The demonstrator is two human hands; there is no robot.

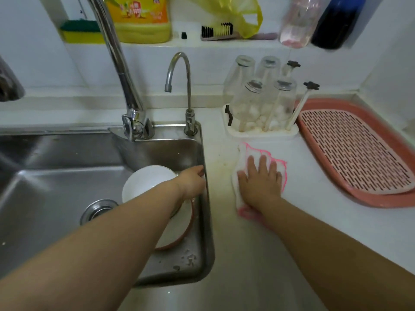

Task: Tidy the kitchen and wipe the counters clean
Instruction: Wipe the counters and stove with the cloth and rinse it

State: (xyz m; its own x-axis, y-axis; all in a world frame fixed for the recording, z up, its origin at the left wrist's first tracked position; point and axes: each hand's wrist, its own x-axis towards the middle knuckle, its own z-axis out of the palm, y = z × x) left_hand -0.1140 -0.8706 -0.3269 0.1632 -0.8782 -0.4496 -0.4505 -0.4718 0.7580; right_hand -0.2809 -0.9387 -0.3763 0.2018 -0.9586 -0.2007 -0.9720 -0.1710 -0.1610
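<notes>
White kitchen counter (314,198) runs beside a steel sink (67,187), stained yellowish near the sink's rim. On it lies a white cloth (243,158) edged in pink. Right hand (260,182) presses flat on the cloth, fingers spread. Left hand (193,182) curls over the sink's rim beside a white bowl (146,180).

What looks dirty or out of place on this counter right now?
A yellowish stain strip runs along the counter beside the sink rim, left of the cloth under the right hand. Whitish residue speckles the sink's near corner.
</notes>
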